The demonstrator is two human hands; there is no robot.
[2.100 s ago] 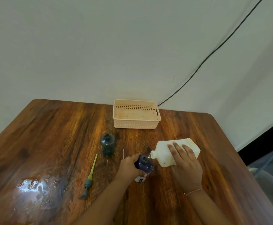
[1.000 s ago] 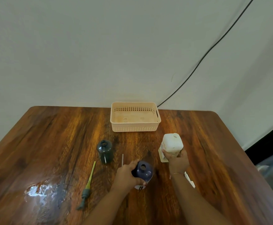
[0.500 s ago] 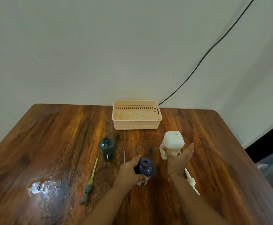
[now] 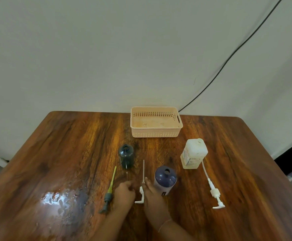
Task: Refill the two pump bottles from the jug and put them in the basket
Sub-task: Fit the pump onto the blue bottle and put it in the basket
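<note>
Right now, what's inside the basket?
The basket at the table's far edge holds neither bottle: only its stained floor shows. The near wall hides the strip of floor just behind it. The green bottle and blue bottle stand uncapped on the table.

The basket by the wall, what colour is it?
The basket is pale peach; the head view shows it.

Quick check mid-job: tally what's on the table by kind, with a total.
Pump bottles: 2, green and blue, both open
Loose pumps: 3, yellow-green, white by the hands, white by the jug
Jug: 1
Basket: 1
Total: 7
</note>
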